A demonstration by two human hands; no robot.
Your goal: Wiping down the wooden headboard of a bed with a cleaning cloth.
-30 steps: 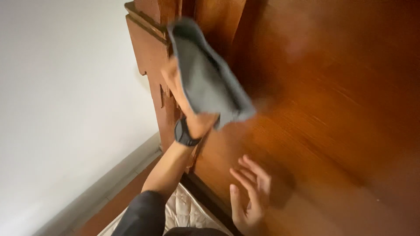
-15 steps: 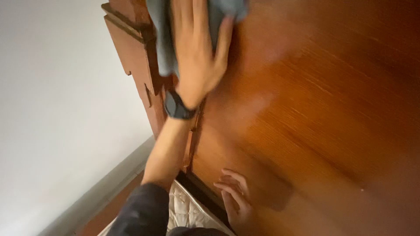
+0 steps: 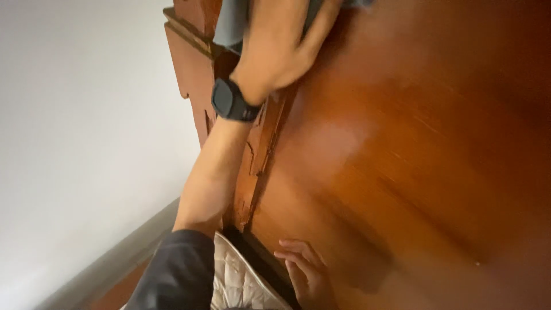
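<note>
My left hand [image 3: 275,51] lies flat at the top of the view, pressing a grey cloth [image 3: 229,23] against a polished reddish-brown wooden panel [image 3: 413,143]. Only a strip of the cloth shows beside and above the hand. A black watch [image 3: 229,100] sits on that wrist, and the dark sleeve is pushed up the forearm. My right hand [image 3: 307,275] rests low on the same panel, fingers spread, holding nothing.
A carved wooden post [image 3: 195,86] forms the panel's left edge. A white quilted mattress [image 3: 235,281] meets the panel's base. To the left is a plain white wall [image 3: 86,115] with a grey skirting board [image 3: 115,258].
My left hand turned palm-down onto the cloth and slid it up the panel toward the top of the view. My right hand sank lower in the view, staying on the wood.
</note>
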